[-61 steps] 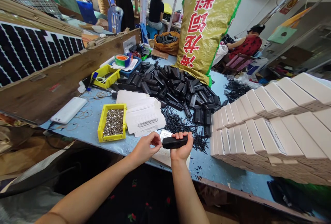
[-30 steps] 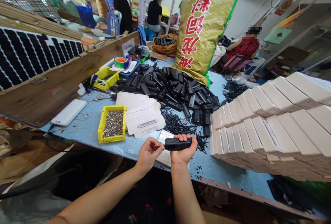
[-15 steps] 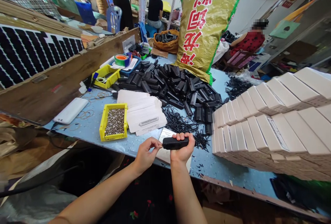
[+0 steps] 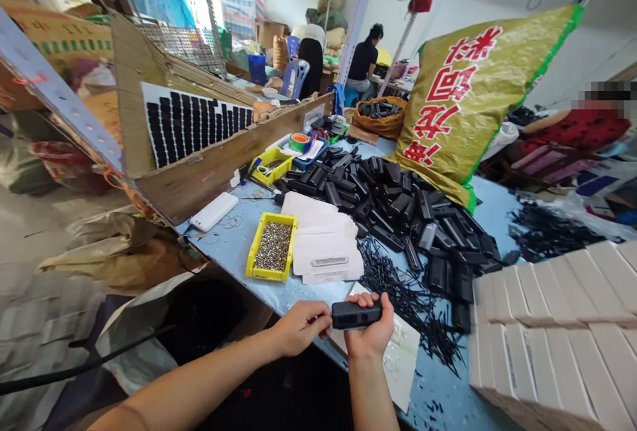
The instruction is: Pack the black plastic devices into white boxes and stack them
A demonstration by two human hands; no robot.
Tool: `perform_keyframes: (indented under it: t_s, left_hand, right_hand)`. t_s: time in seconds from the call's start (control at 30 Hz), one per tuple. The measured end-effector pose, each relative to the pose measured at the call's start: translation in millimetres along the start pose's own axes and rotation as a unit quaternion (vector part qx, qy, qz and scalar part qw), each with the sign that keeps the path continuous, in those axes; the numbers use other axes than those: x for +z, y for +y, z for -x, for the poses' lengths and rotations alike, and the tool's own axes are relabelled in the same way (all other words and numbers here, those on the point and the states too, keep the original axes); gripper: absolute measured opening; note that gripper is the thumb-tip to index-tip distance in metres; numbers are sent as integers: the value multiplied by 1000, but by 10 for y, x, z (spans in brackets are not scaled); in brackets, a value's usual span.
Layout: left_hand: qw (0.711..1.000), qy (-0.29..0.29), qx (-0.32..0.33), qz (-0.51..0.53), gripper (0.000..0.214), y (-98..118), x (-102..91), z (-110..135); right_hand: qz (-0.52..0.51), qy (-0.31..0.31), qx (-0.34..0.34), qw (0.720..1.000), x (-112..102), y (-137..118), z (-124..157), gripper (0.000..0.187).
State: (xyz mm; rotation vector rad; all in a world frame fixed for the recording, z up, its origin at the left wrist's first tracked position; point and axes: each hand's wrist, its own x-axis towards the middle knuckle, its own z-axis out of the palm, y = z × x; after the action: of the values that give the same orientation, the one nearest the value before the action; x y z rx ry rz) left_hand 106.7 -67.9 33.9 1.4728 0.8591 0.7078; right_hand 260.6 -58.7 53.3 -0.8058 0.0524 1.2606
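My right hand [image 4: 372,337] is wrapped around a black plastic case [image 4: 352,315] with a patterned surface, held level above the table's front edge. Against the case's left end, my left hand [image 4: 301,327] has thumb and fingers pinched together; whatever lies between them is too small to make out. Beneath the hands is a white board [image 4: 405,351] with small clear bits on it. Thin black strips [image 4: 385,272] lie just beyond, and a large heap of similar black cases [image 4: 398,202] spreads behind them.
Left of a stack of white paper sheets [image 4: 323,245] stands a yellow bin [image 4: 251,255] of small shiny metal parts. White boxes [image 4: 542,351] are stacked at the right. A white power bank-like block [image 4: 213,212] lies at left. Behind the heap leans a gold sack [image 4: 478,99]. Other people sit farther back.
The view has swung left, so the table's things appear farther right. My right hand still grips the black case, and my left hand stays pinched at its left end.
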Motion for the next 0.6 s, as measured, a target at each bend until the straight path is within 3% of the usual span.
perform_keyframes:
  t_s: [0.07, 0.13, 0.23, 0.3, 0.37, 0.43, 0.5, 0.53, 0.57, 0.6]
  left_hand:
    - [999, -4, -28, 14, 25, -11, -75, 59]
    - [995, -16, -68, 72, 30, -47, -78, 81]
    - [975, -21, -98, 197, 43, -97, 37, 66]
    - [964, -22, -87, 250, 47, -93, 104, 50]
    - [967, -17, -72, 242, 45, -48, 35, 31]
    - [985, 21, -67, 160, 38, 23, -261, -13]
    - [991, 104, -81, -3, 31, 103, -788, -113]
    - [974, 158, -104, -123, 29, 143, -1109, -193]
    - [935, 210, -133, -252, 27, 183, -1444, -298]
    - [908, 252, -151, -298, 24, 222, -1775, -428]
  right_hand:
    - [30, -10, 22, 999, -30, 95, -28, 32]
    - [52, -12, -5, 999, -39, 172, -1, 32]
    - [97, -41, -145, 984, 29, 236, 135, 27]
    - [159, -108, -280, 940, 103, 223, 235, 22]
    - [217, -178, -365, 888, 142, 153, 287, 17]
    - [258, -201, -362, 873, 89, 35, 268, 15]
    - [298, -175, -308, 886, -78, -88, 197, 18]
    - [322, -155, -278, 892, -193, -135, 155, 21]
    - [343, -136, -250, 895, -319, -167, 116, 26]
    - [365, -122, -227, 895, -444, -181, 86, 30]
